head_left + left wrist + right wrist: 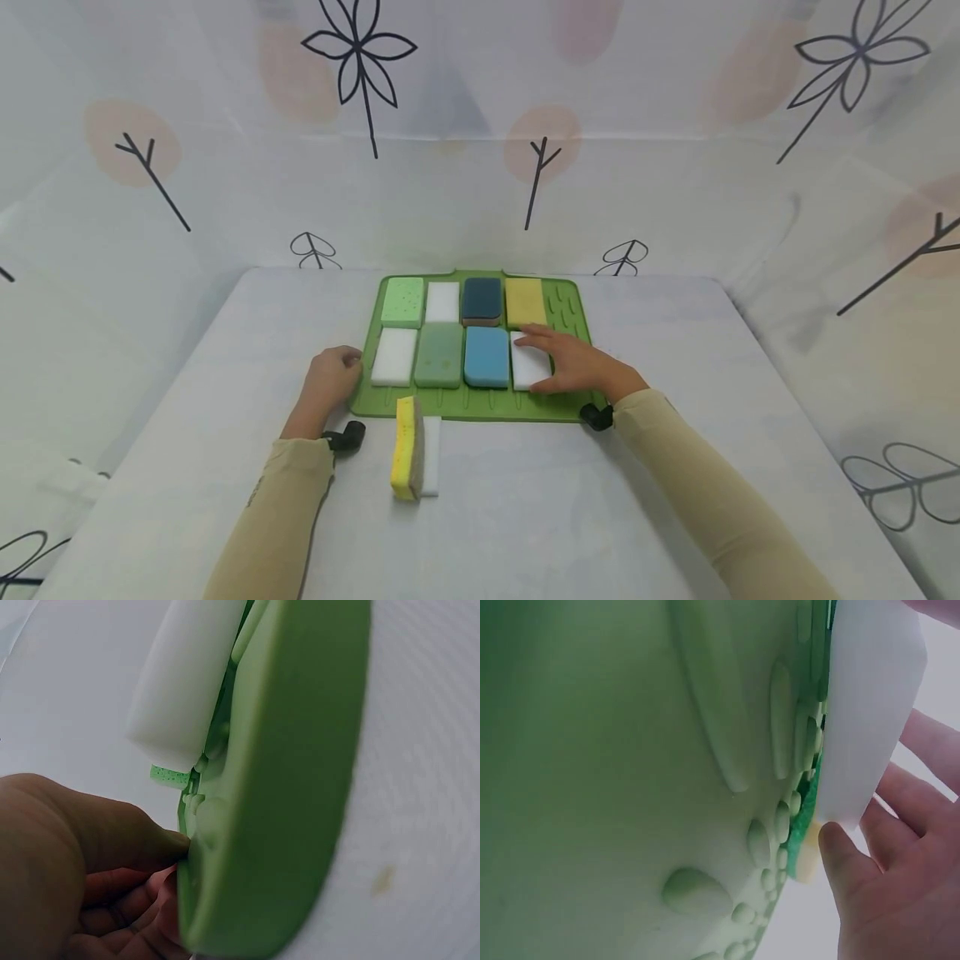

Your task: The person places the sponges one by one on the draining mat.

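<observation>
A green silicone mat (480,406) with raised ridges lies on the table, bearing two rows of sponges. My left hand (335,382) pinches its left edge; in the left wrist view the thumb (142,836) presses the top while the other fingers curl beneath. At the front row's right end, my right hand (576,362) grips a white sponge (528,367), its thumb at the near corner and its fingers over the far side. In the right wrist view this white sponge (870,712) stands within the hand's span. Left of it sits a blue sponge (487,357).
Front row also holds a green sponge (438,357) and a white one (393,357). Behind are speckled green (402,302), white (442,302), dark blue (482,300) and yellow (525,302) sponges. Before the mat, a yellow sponge (406,450) and a white sponge (431,457) stand on edge.
</observation>
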The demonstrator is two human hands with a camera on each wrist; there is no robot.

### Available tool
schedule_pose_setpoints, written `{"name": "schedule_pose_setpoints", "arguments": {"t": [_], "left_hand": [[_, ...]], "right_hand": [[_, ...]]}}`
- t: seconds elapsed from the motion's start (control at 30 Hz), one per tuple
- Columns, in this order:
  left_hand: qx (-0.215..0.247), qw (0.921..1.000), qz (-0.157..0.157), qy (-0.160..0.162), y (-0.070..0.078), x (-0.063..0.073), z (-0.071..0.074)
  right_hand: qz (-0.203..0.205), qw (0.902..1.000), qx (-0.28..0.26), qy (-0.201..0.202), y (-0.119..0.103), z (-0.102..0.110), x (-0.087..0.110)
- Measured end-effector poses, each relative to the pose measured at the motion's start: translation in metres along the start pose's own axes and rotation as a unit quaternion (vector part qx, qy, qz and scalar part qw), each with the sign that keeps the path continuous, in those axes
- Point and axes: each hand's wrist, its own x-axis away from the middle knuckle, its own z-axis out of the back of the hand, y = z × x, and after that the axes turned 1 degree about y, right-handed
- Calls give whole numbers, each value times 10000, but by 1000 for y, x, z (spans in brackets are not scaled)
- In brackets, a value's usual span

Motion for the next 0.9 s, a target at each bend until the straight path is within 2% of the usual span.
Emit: {"name": "schedule_pose_setpoints", "arguments": {"t": [0.4,0.9], "left_hand": [[-23,10000,9,-23,2,2,2],[-49,10000,-27,33,2,0,2]], "right_hand": [[-95,9999,76,-75,5,-5,0],[-171,9996,205,-125,-4,-5,4]]}}
